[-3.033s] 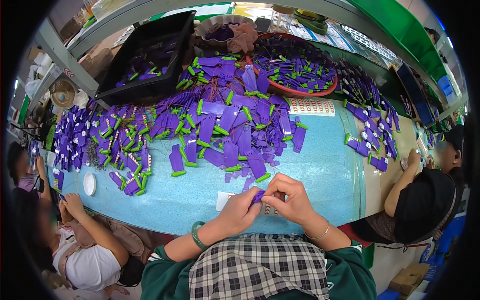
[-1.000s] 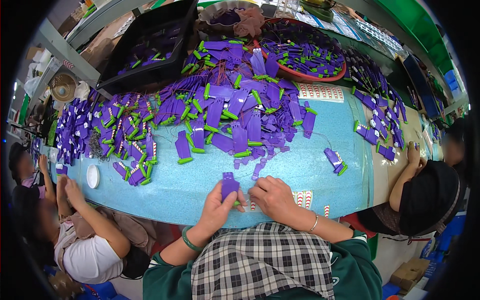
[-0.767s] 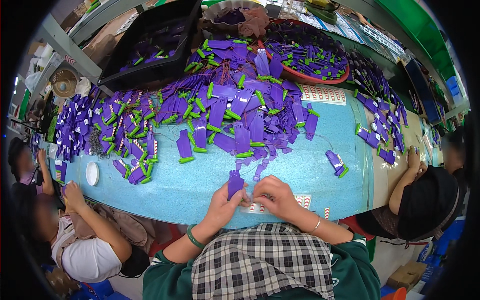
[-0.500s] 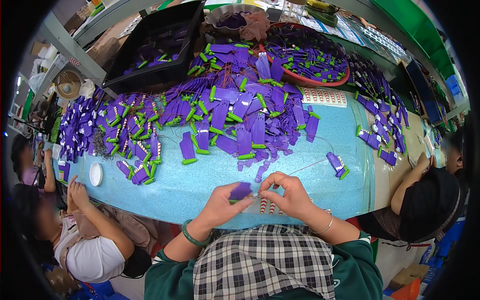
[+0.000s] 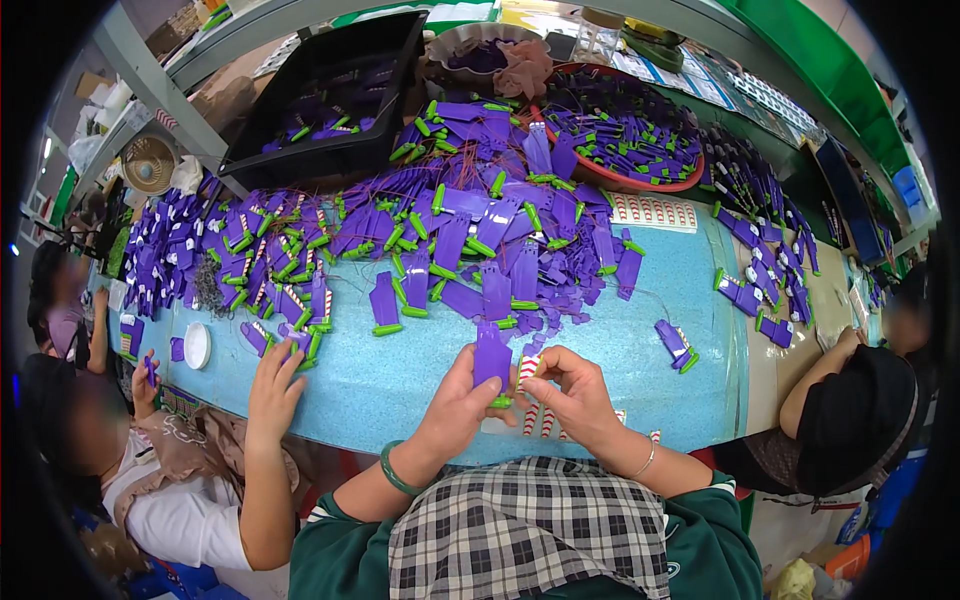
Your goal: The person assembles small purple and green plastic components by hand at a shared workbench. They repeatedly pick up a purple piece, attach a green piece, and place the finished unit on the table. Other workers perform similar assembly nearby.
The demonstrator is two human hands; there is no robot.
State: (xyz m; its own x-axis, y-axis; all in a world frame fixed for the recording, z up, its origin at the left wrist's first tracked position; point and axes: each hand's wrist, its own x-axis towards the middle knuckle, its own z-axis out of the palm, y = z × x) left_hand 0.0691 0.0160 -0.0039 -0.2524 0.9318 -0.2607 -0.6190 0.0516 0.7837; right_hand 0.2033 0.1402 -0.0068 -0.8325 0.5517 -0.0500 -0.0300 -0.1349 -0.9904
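Raised and turned upright since the earlier frame, a flat purple piece with a green end sits in the grasp of the left hand at lower centre. Just beside it, the right hand pinches a red-and-white striped strip. A co-worker's hand has reached over the counter at left. A purple-and-green heap fills upper centre.

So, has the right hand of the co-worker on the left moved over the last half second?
Yes. The co-worker's right hand has moved rightward, from left of the white dish to right of it.
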